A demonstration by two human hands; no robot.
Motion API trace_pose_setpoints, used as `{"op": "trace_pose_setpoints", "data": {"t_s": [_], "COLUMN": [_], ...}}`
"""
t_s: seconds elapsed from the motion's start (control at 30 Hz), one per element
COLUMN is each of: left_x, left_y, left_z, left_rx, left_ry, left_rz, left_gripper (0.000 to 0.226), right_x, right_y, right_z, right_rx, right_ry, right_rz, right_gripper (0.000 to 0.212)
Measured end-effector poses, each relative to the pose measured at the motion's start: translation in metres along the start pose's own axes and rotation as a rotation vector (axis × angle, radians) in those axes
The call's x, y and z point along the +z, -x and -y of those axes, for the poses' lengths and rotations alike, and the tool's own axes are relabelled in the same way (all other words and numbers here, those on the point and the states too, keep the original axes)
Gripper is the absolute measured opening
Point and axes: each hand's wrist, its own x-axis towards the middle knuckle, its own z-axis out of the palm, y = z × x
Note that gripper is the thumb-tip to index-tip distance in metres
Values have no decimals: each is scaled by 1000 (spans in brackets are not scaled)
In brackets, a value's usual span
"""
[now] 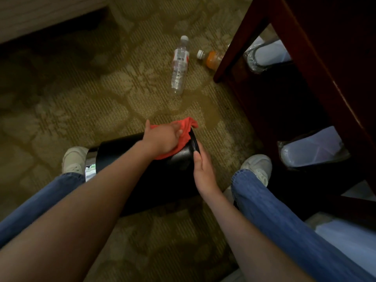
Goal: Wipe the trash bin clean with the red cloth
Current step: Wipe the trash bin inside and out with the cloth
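Green-brown carpet [81, 88] with a leafy pattern covers the floor. The left hand [162, 139] lies on the red cloth [186, 129]. Its fingers bend into the cloth and press it on the top of the trash bin [175, 178]. The right hand [203, 171] holds the bin's right end, with the thumb on the rim. The black bin lies on its side on the carpet, between two white shoes [74, 159]. Farther off, a clear bottle [180, 66] and an orange drink bottle [211, 59] lie close together on the carpet. On the right stands a dark wooden table [317, 58]. Two lined bins [311, 149] sit under it.
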Motion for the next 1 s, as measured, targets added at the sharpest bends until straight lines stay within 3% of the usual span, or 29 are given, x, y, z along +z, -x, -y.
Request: {"op": "trace_pose_setpoints", "data": {"t_s": [0.1, 0.23, 0.43, 0.63, 0.8, 1.0], "left_x": [-6, 19, 51, 33, 4, 47], "left_y": [-6, 24, 66, 16, -10, 28], "left_z": [5, 3, -19, -18, -12, -1], "left_rx": [-43, 66, 96, 34, 61, 250], "left_ry": [78, -11, -173, -14, 163, -150], "left_rz": [52, -91, -193, -247, -87, -230], "left_gripper": [44, 46, 55, 46, 38, 53], "right_x": [0, -4, -3, -1, -3, 0], "right_y": [2, 13, 16, 5, 5, 21], "right_z": [-2, -2, -9, -4, 3, -15], "right_rx": [-2, -89, -67, -120, -109, -13], "right_ry": [-26, -76, -67, -68, -123, -69], "right_rz": [-4, 9, -17, -20, 5, -60], "right_gripper": [54, 40, 50, 50, 33, 43]}}
